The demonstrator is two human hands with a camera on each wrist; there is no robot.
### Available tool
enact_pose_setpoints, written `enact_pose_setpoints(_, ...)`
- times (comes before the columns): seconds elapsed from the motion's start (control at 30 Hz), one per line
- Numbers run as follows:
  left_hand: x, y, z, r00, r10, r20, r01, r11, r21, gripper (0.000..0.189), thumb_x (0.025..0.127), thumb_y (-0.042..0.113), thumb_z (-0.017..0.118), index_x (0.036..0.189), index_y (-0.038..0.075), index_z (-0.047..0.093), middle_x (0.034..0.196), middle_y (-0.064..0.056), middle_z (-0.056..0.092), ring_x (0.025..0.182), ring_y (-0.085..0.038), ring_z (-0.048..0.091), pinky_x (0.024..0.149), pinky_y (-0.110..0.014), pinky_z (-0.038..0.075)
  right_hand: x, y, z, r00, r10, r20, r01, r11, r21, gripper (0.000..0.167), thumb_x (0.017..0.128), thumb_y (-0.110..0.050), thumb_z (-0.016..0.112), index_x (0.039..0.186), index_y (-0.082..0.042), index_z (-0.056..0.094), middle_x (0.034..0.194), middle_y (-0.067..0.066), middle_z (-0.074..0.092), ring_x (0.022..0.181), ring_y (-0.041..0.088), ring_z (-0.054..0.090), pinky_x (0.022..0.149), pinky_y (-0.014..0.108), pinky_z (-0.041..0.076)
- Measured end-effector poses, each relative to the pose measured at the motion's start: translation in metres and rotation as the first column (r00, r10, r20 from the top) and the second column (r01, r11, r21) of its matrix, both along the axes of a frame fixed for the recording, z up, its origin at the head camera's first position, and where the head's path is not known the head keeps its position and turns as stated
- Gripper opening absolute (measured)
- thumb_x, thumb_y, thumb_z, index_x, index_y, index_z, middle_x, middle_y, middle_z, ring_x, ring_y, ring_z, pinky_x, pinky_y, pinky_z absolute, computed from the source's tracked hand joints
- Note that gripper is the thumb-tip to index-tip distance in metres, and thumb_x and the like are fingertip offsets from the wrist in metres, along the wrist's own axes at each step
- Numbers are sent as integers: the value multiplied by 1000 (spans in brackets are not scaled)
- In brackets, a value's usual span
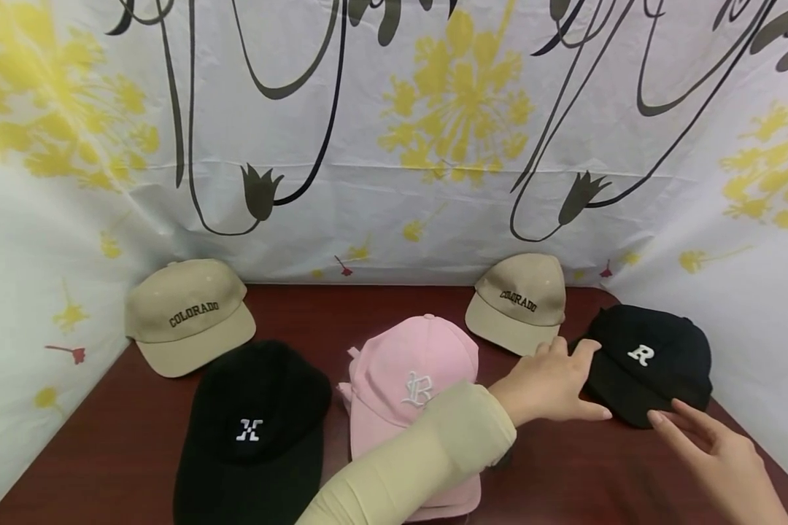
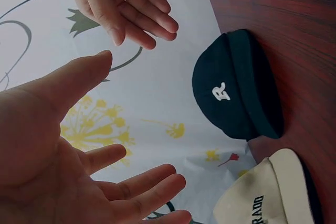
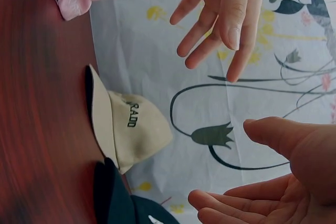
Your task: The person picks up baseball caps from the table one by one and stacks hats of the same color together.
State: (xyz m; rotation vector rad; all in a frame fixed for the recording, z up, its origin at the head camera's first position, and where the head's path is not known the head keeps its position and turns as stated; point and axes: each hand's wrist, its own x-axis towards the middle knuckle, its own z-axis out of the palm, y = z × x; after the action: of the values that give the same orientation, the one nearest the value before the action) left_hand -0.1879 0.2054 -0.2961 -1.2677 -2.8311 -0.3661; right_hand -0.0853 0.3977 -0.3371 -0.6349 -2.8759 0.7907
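With 5 caps (image 1: 249, 394) in view, seemingly all set out, the black R cap (image 1: 676, 357) sits ungripped at the table's (image 1: 571, 474) right side, the left hand (image 1: 551, 383) and right hand (image 1: 722, 448) near it, fingers wide and empty; anything left is unclear.

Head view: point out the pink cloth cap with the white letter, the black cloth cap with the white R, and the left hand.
Pink cap (image 1: 392, 380): head view, crown, beside the letter.
Black R cap (image 1: 665, 364): head view, crown, beside the R.
Left hand (image 1: 553, 383): head view, back of the hand.
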Motion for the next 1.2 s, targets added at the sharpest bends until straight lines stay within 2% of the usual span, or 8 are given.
enact_pose_setpoints(0.37, -8, 27, -17, 989, 22, 143, -23, 1000, 4, 79, 74, 60, 64, 139, 36, 25, 122, 8, 40, 108, -5, 41, 77, -25, 41, 0, 29, -10, 991, -58, 122, 67, 996, -66, 89, 92, -56, 34, 134, 20, 17, 130, 45, 20, 114, 57, 30, 78, 56, 41)
enact_pose_setpoints(0.53, -8, 38, -22, 987, 53, 154, -51, 999, -18, 77, 74, 60, 64, 137, 37, 26, 121, 8, 40, 107, -5, 41, 74, -26, 42, 5, 43, -7, 999, -43, 9, 44, 995, -91, 81, 95, -49, 36, 136, 18, 18, 129, 43, 23, 116, 57, 25, 83, 61, 33)
enact_pose_setpoints(0.7, -7, 43, -23, 985, 55, 161, -51, 998, -28, 75, 75, 58, 64, 137, 37, 26, 123, 8, 40, 107, -6, 41, 75, -26, 41, 5, 54, 0, 991, -93, -97, 88, 995, -55, 77, 94, -46, 40, 135, 17, 25, 127, 38, 32, 113, 55, 31, 82, 59, 32)
enact_pose_setpoints(0.8, -5, 45, -26, 984, 50, 169, -45, 998, -34, 75, 76, 58, 64, 137, 37, 27, 123, 9, 40, 107, -6, 42, 74, -26, 41, 5, 58, 1, 987, -105, -122, 103, 994, -21, 74, 93, -45, 44, 130, 18, 33, 111, 34, 53, 92, 20, 58, 75, 48, 40)
enact_pose_setpoints(0.87, -4, 46, -28, 984, 45, 173, -39, 998, -40, 74, 76, 57, 64, 137, 37, 27, 123, 9, 40, 107, -6, 42, 74, -26, 41, 6, 60, 1, 988, -98, -123, 97, 995, -16, 73, 93, -44, 45, 127, 19, 37, 93, 23, 65, 72, -4, 52, 67, 34, 42)
enact_pose_setpoints(0.93, -2, 47, -31, 983, 41, 176, -34, 998, -43, 74, 76, 57, 65, 137, 37, 28, 123, 9, 41, 107, -6, 42, 75, -26, 41, 7, 61, 1, 990, -92, -109, 89, 996, -29, 74, 93, -45, 45, 127, 20, 36, 80, 12, 68, 63, -19, 34, 65, 33, 42)
enact_pose_setpoints(1.0, -1, 49, -33, 983, 36, 181, -29, 999, -40, 74, 75, 57, 65, 137, 36, 28, 123, 9, 40, 107, -6, 42, 77, -25, 41, 7, 60, -2, 990, -95, -100, 90, 995, -53, 77, 93, -45, 44, 128, 21, 32, 80, 11, 69, 60, -20, 36, 65, 30, 42)
enact_pose_setpoints(1.2, 0, 57, -38, 980, 30, 198, -25, 999, -25, 75, 75, 56, 66, 136, 36, 29, 124, 8, 40, 106, -6, 42, 76, -25, 41, 11, 57, -8, 989, -105, -102, 98, 992, -77, 79, 93, -45, 45, 129, 23, 28, 87, 20, 67, 63, -23, 30, 78, 49, 38)
